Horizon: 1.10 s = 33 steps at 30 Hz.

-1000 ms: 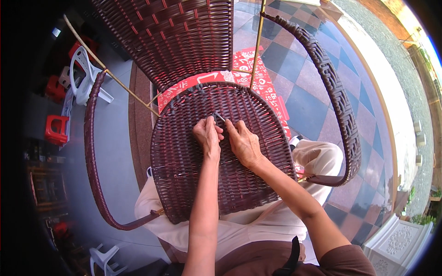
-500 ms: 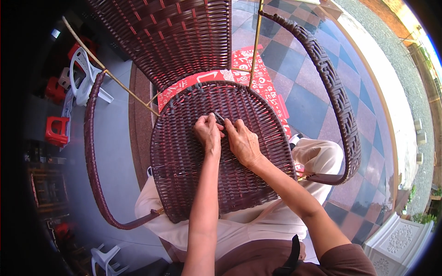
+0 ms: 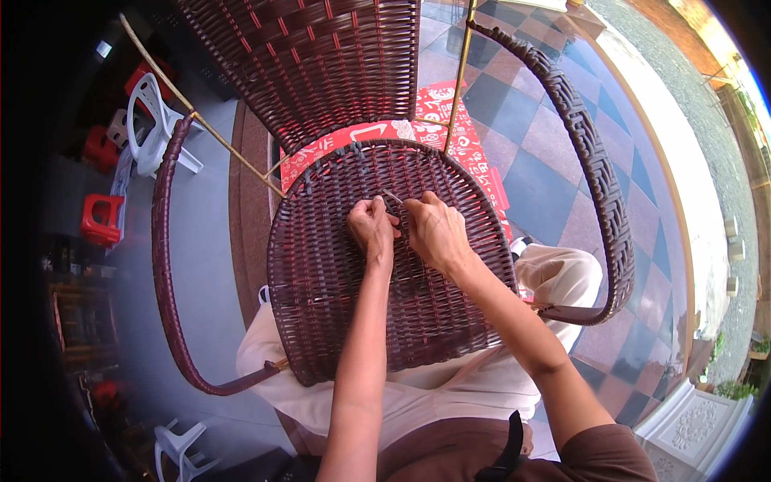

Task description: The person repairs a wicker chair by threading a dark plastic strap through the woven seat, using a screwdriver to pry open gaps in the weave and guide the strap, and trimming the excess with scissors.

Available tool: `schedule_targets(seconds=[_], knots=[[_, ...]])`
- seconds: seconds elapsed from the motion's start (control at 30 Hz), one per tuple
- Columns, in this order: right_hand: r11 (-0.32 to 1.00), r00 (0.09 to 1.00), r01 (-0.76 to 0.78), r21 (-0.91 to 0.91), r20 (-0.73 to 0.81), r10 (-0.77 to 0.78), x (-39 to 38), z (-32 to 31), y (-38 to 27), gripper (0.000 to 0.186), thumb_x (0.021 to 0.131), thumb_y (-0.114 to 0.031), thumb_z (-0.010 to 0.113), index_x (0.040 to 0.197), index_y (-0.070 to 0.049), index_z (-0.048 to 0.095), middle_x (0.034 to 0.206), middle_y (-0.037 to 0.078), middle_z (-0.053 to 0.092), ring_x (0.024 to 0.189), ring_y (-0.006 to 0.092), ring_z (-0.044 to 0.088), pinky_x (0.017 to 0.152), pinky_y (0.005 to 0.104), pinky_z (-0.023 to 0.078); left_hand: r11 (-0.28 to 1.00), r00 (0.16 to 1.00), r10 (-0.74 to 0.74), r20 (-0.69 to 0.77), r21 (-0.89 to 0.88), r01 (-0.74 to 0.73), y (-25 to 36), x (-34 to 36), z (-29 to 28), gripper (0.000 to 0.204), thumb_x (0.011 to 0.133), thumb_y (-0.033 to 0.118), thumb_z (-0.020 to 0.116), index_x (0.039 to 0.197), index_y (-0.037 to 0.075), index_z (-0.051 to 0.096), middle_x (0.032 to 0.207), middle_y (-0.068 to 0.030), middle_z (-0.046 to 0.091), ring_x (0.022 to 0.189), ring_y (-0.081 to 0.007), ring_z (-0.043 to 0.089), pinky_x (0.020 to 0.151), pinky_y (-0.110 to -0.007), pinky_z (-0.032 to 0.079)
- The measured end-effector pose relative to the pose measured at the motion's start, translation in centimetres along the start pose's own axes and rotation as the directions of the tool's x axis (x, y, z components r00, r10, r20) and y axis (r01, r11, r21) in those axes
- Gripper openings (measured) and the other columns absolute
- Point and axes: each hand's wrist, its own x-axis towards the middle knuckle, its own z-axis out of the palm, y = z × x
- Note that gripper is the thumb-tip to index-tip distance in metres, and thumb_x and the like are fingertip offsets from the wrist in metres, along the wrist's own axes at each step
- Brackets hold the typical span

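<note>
A dark brown woven chair seat [image 3: 321,273] rests across my lap, its woven backrest [image 3: 321,56] rising beyond it. My right hand [image 3: 436,229] is closed on a slim metal tool [image 3: 393,198] whose tip sits at the weave near the middle of the seat. Just left of it, my left hand [image 3: 371,229] has its fingers bent in against the same spot; what they hold is too small to make out. Woven armrests [image 3: 173,265] curve round both sides, and bare golden metal rods [image 3: 233,153] show at the back.
A red printed cloth or sheet [image 3: 474,153] lies under the chair. A white plastic chair [image 3: 144,120] and red stools [image 3: 102,217] stand at the left, another white chair [image 3: 177,454] at lower left. A checkered tile floor [image 3: 538,185] spans the right, with a carved white block [image 3: 683,422] at lower right.
Both hands have shifted slightly up and to the right in the view, as has the chair. My right hand's knuckles are raised higher, and the tool's angle has changed a little.
</note>
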Motion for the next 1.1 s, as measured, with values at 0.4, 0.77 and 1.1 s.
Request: schedule_targets(seconds=[0.4,0.77,1.1], knots=[[0.996,0.991,0.068,0.050,-0.120,-0.061,-1.8,3.0,1.1,0.040,0.074,-0.004,0.053,0.114,-0.004,0.048,0.089,0.017,0.047,0.067,0.0338,0.057,0.056,0.0399,0.049,0.999,0.999,0.039,-0.027,-0.036,-0.040,-0.8,0.2,0.0,0.026,0.088,0.019,0.051,0.069,0.001,0.050,0.049,-0.0057,0.051,0.033,-0.0105,0.041,0.031,-0.023,0.031],[0.991,0.980,0.131,0.008,-0.150,-0.128,-2.2,4.1,1.4,0.047,0.071,-0.002,0.055,0.118,-0.003,0.046,0.088,0.015,0.046,0.071,0.0307,0.057,0.054,0.0377,0.049,0.999,0.999,0.012,-0.034,-0.031,-0.013,-0.3,0.4,0.1,0.027,0.088,0.020,0.053,0.071,-0.001,0.051,0.050,-0.0055,0.052,0.034,-0.0103,0.042,0.032,-0.023,0.033],[0.994,0.978,0.108,0.027,-0.180,-0.102,-2.0,3.8,1.2,0.038,0.074,-0.003,0.053,0.112,-0.003,0.049,0.088,0.015,0.048,0.069,0.0318,0.058,0.055,0.0386,0.049,0.989,0.995,-0.092,0.042,-0.111,0.096,0.6,0.4,-0.6,0.028,0.088,0.021,0.052,0.070,-0.001,0.053,0.057,-0.0092,0.058,0.041,-0.0131,0.052,0.036,-0.023,0.038]])
